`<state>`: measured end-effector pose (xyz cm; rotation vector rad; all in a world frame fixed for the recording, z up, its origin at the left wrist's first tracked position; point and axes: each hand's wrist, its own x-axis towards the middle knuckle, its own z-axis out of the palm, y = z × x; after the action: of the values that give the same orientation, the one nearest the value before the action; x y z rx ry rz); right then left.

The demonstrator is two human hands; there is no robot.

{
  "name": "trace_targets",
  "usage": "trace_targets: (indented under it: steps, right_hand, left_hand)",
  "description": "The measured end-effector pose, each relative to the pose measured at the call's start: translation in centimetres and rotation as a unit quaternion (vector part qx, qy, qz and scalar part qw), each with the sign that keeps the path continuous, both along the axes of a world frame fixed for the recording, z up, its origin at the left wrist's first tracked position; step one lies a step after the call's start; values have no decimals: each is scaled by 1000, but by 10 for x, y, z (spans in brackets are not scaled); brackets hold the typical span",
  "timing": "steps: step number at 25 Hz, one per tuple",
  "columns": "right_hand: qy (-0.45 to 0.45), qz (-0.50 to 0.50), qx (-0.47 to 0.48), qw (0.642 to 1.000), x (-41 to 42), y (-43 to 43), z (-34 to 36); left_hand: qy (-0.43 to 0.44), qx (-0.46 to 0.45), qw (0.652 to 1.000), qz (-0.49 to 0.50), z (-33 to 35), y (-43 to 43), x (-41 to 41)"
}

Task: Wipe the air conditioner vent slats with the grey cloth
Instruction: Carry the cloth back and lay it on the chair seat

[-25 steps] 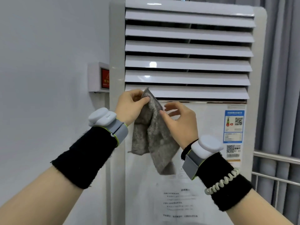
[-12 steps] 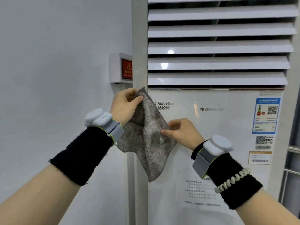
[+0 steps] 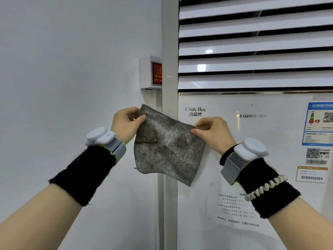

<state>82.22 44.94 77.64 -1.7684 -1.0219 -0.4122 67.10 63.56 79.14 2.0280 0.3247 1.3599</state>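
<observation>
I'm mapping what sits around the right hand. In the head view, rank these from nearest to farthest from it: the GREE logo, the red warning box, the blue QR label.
From the right hand:
1. GREE logo, just up and right on the unit's front.
2. Red warning box, up-left on the wall.
3. Blue QR label, far right edge.

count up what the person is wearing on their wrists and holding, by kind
grey cloth: 1, stretched between the left hand and right hand
white wrist devices: 2, left and right
black wristbands: 2, left and right
coiled cream band: 1, on the right wrist
total: 6
</observation>
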Motion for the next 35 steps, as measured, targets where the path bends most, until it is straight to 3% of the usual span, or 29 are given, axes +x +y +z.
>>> trace_targets:
  steps: [9, 14, 25, 35]
  right_hand:
    - [-24, 67, -95, 993, -3, -2, 1]
    - [27, 183, -152, 971, -32, 7, -15]
    - [60, 396, -226, 888, -183, 42, -70]
    - [38, 522, -345, 779, -383, 35, -138]
  left_hand:
    - [42, -31, 987, 150, -28, -28, -58]
    - [44, -77, 971, 222, -56, -59, -114]
    - [65, -161, 905, 388, -120, -136, -292]
    - [86, -261, 807, 523, -200, -243, -481]
